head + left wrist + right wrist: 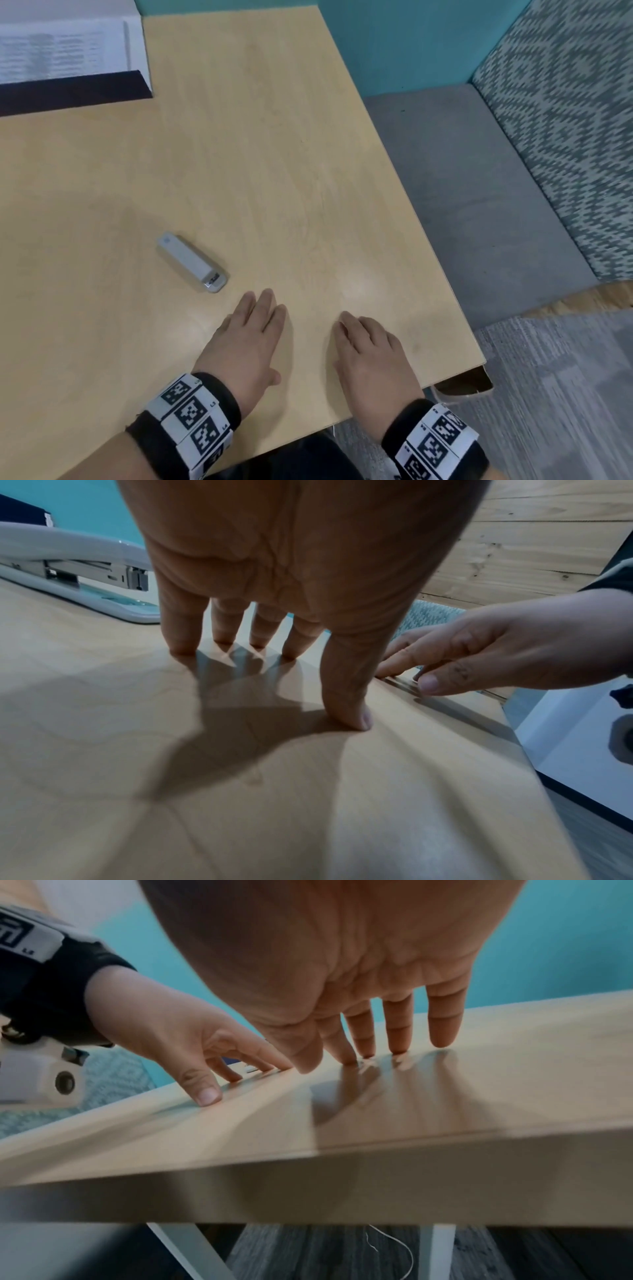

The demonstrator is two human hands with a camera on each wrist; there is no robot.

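A grey stapler (191, 262) lies on the light wooden table (260, 144), left of centre; in the left wrist view the stapler (72, 572) sits just beyond the little finger. My left hand (250, 337) rests palm down with straight fingers, its tips a short way right of the stapler and apart from it. My right hand (371, 353) rests on the table beside it, near the front right corner, holding nothing. Fingertips (185, 649) of the left hand and fingertips (441, 1042) of the right hand touch the wood.
A stack of printed paper (65, 48) on a dark folder (75, 90) lies at the table's far left. The table's right edge (424, 219) drops to a grey bench seat (472, 192) with a patterned backrest (575, 113). Teal wall behind.
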